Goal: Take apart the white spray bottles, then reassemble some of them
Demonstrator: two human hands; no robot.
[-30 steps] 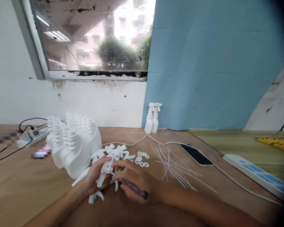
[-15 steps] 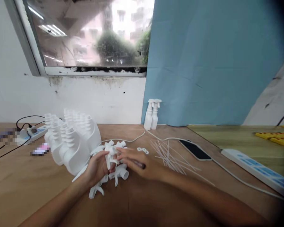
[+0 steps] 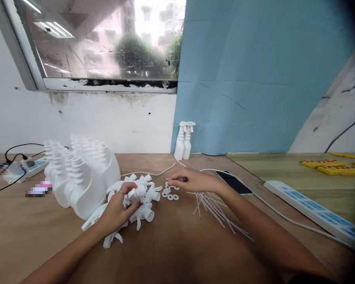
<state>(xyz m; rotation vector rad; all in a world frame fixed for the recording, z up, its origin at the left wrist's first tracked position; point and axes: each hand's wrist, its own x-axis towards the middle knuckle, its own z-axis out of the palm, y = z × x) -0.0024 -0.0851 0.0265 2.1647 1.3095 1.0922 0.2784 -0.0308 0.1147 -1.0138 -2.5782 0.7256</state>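
My left hand (image 3: 121, 207) is closed around a white spray trigger head (image 3: 138, 191), whose round collar faces right. Under and around it lies a loose pile of other white trigger heads (image 3: 144, 213). My right hand (image 3: 189, 179) reaches down over several small flat white washers (image 3: 170, 197) right of the pile. Its fingers are pinched together among them; whether a washer is between the fingertips is hidden. A dark object (image 3: 182, 179) shows at that hand, too small to name. Several thin white tubes (image 3: 213, 207) lie fanned out below the right forearm.
White bottles (image 3: 87, 189) without heads stand grouped at left. Two bottles with trigger heads (image 3: 184, 144) stand by the wall. A phone (image 3: 235, 182), a white cable (image 3: 286, 219) and a power strip (image 3: 310, 211) lie at right; another power strip (image 3: 28, 169) is far left.
My right hand has left the trigger head beside my left hand and moved right to the washers, uncovering more of the pile. My left hand still grips a trigger head. The view has shifted slightly right.
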